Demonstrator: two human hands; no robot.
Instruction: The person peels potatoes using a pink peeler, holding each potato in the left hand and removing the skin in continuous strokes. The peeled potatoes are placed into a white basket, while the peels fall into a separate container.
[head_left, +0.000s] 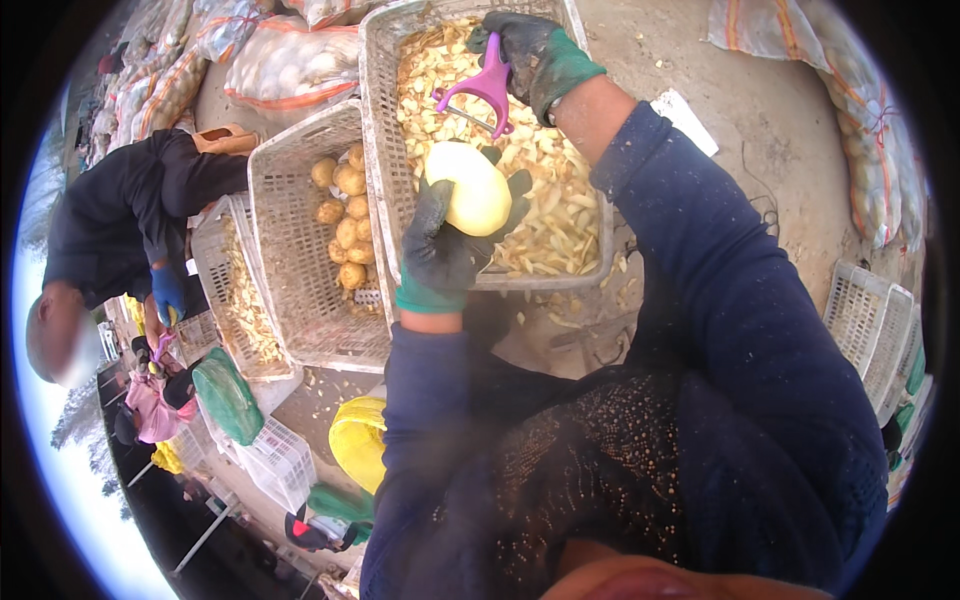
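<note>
My left hand (457, 240), in a dark-coated glove with a green cuff, holds a peeled, pale yellow potato (471, 189) over a plastic crate (379, 150) of potato peelings (555, 225). Above and right of it, my right hand (529, 60), gloved alike, grips a purple Y-shaped peeler (487, 86). The peeler's blade is a short way from the potato, not touching it. Several unpeeled potatoes (349, 232) lie in a second crate (277, 225) just left of the peelings.
A person (127, 210) with a blue glove bends over at the left, beside another crate of peelings (251, 315). Mesh sacks (296, 60) of potatoes lie at the top left, more sacks (874, 142) at the right. A yellow container (358, 442) and white crates (281, 457) stand lower left.
</note>
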